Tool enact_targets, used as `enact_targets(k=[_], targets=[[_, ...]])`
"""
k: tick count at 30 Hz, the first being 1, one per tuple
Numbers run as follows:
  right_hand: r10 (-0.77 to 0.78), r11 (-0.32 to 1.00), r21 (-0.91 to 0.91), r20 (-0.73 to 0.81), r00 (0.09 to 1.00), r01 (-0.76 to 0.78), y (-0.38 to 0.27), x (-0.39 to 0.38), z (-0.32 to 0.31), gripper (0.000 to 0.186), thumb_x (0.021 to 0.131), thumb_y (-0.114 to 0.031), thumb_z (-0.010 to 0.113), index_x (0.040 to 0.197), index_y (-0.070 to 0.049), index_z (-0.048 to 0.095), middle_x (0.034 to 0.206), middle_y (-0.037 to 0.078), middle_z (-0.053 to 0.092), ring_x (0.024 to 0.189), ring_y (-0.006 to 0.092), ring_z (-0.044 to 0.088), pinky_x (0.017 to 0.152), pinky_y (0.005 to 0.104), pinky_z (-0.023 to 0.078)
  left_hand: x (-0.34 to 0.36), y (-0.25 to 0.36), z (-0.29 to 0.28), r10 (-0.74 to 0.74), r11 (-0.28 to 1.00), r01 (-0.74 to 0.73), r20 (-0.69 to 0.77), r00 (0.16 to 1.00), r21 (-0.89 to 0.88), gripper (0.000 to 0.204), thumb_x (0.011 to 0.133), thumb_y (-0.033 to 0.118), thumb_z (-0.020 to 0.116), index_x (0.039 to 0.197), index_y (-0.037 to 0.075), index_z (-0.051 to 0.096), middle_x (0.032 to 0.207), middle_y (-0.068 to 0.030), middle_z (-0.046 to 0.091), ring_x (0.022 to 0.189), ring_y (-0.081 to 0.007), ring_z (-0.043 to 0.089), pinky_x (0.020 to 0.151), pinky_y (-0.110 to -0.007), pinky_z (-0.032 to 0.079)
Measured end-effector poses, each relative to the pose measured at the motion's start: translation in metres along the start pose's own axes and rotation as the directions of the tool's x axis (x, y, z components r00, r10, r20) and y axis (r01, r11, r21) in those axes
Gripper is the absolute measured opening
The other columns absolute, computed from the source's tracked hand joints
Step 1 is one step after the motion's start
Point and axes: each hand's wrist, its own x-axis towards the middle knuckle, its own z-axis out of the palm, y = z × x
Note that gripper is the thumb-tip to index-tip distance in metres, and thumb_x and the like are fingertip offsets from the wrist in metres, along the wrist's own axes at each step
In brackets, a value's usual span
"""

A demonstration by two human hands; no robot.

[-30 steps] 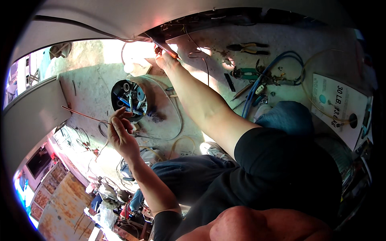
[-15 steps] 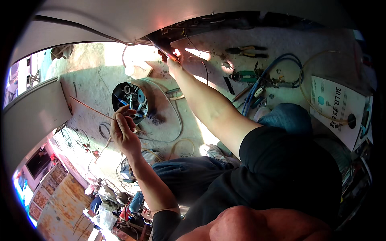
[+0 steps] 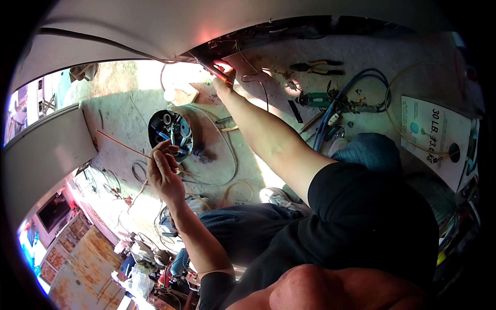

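My left hand [image 3: 166, 175] is closed on a thin copper-coloured rod [image 3: 123, 142], held between thumb and fingers and pointing far left. Beneath its fingertips stands a round can [image 3: 194, 132] of small metal and blue parts. My right arm stretches forward to the lower edge of a large white panel [image 3: 232, 23]. There my right hand [image 3: 226, 85] is wrapped round a slim dark tool with an orange end [image 3: 216, 72]; its exact kind is unclear. A red glow shows beside the fingers and on the panel. The tool's far tip meets shadow under the panel.
Pliers with yellow-black handles [image 3: 318, 67], a green-handled tool [image 3: 314, 99] and blue hoses [image 3: 324, 124] lie on the floor at right. Beyond is a white printed box [image 3: 436, 132]. A grey hose [image 3: 235, 155] loops around the can. Clutter fills the lower left.
The view has shifted slightly. My right hand and its tool have tilted a little under the panel edge. My left hand still holds the rod in nearly the same pose.
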Motion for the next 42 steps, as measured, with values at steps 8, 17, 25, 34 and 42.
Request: enact_targets(k=[8,17,25,34,42], targets=[[0.079,0.997,-0.025,0.160,0.984,-0.076,-0.018,-0.044,0.009,0.027,0.090,-0.001,0.066,0.116,0.003,0.061,0.084,0.005,0.063,0.072,0.0160,0.060,0.064,0.0332,0.050,-0.025,-0.006,-0.011,-0.038,0.999,0.039,-0.047,0.998,0.016,0.038,0.115,0.027,0.040,0.120,0.003,0.069,0.093,-0.0037,0.070,0.063,-0.0031,0.039,0.057,-0.019,0.032],[0.180,0.974,0.120,0.125,0.976,-0.195,-0.035,-0.039,0.017,0.027,0.091,-0.001,0.066,0.117,0.002,0.061,0.085,0.005,0.063,0.073,0.0158,0.060,0.064,0.0330,0.050,-0.022,0.002,-0.006,-0.024,0.999,0.025,-0.033,0.999,0.022,0.039,0.115,0.027,0.040,0.119,0.003,0.070,0.092,-0.0027,0.069,0.063,-0.0031,0.039,0.056,-0.019,0.031],[0.219,0.962,0.134,0.132,0.967,-0.236,-0.036,-0.041,0.019,0.027,0.091,-0.002,0.066,0.117,0.002,0.061,0.086,0.005,0.063,0.073,0.0156,0.060,0.065,0.0329,0.050,-0.031,-0.001,-0.012,-0.046,0.999,0.047,-0.047,0.998,0.019,0.039,0.115,0.028,0.042,0.119,0.003,0.071,0.092,-0.0026,0.069,0.063,-0.0024,0.039,0.057,-0.018,0.030],[0.234,0.956,0.145,0.145,0.961,-0.254,-0.037,-0.036,0.024,0.027,0.091,-0.002,0.066,0.117,0.002,0.061,0.088,0.004,0.063,0.074,0.0154,0.060,0.065,0.0328,0.050,-0.027,-0.002,-0.013,-0.048,0.998,0.049,-0.028,0.998,0.026,0.040,0.115,0.027,0.040,0.120,0.002,0.070,0.092,-0.0031,0.070,0.063,-0.0025,0.039,0.057,-0.019,0.031],[0.249,0.950,0.153,0.154,0.956,-0.272,-0.036,-0.032,0.024,0.026,0.091,-0.002,0.065,0.117,0.002,0.061,0.089,0.004,0.063,0.074,0.0152,0.060,0.065,0.0327,0.051,-0.028,-0.005,-0.016,-0.066,0.997,0.069,-0.069,0.995,0.042,0.040,0.115,0.029,0.039,0.119,0.004,0.070,0.093,-0.0031,0.070,0.063,-0.0024,0.039,0.054,-0.019,0.029]])
